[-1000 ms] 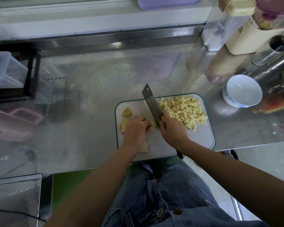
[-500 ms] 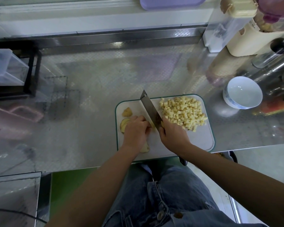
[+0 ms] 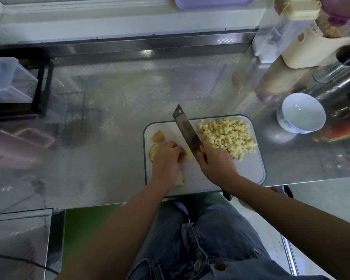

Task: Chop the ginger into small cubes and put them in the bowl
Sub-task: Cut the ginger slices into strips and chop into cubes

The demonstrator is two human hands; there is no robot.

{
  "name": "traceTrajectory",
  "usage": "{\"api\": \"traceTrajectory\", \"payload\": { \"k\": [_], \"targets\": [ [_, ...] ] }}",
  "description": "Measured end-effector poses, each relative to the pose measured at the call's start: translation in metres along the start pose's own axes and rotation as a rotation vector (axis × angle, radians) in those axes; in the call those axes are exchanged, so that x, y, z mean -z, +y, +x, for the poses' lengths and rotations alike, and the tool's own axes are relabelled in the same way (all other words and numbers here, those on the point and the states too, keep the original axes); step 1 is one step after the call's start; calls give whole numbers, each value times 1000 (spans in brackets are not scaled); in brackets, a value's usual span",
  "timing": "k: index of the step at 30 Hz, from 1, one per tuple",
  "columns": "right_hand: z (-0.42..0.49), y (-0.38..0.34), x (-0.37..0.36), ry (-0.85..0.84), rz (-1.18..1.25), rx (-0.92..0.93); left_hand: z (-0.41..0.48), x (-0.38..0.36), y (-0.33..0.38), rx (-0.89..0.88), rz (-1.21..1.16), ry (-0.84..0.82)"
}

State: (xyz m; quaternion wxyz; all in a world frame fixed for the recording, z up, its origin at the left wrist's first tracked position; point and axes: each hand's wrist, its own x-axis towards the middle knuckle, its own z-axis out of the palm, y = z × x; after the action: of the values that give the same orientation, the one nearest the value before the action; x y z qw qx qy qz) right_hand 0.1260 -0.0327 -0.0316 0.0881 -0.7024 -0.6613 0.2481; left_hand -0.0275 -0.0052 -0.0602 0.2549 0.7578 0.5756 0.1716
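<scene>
Right hand [image 3: 216, 164] is wrapped tight round the handle of the cleaver [image 3: 185, 126], fingers clenched on it. The blade runs away from the body and leans to the left, its tip over the far edge of the white, green-rimmed cutting board [image 3: 249, 170]. Left hand [image 3: 167, 158] sits just left of the blade, fingers curled down and gripping a pale yellow ginger piece [image 3: 189, 153] against the board. Three more ginger slices lie around that hand, tan skin showing on their edges: one [image 3: 158, 136] far-left, one [image 3: 154, 150] half under the knuckles, one [image 3: 179, 180] near the wrist. Right of the blade, a heap of ginger cubes [image 3: 226, 134], small, blocky, creamy yellow, on the board's far right corner. The white bowl [image 3: 287, 124] stands on the steel worktop [image 3: 109, 118], apart from the board to the right; the blue marks on its wall are too blurred to read.
</scene>
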Motion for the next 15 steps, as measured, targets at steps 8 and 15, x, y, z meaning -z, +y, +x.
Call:
{"api": "traceTrajectory", "payload": {
  "k": [8, 15],
  "targets": [
    [-2, -7, -8, -55, -63, -20, 2, -1, 3, 15, 11, -17],
    [5, -11, -17, -62, -74, -27, 4, -1, 2, 17, 58, -57]
  ]
}}
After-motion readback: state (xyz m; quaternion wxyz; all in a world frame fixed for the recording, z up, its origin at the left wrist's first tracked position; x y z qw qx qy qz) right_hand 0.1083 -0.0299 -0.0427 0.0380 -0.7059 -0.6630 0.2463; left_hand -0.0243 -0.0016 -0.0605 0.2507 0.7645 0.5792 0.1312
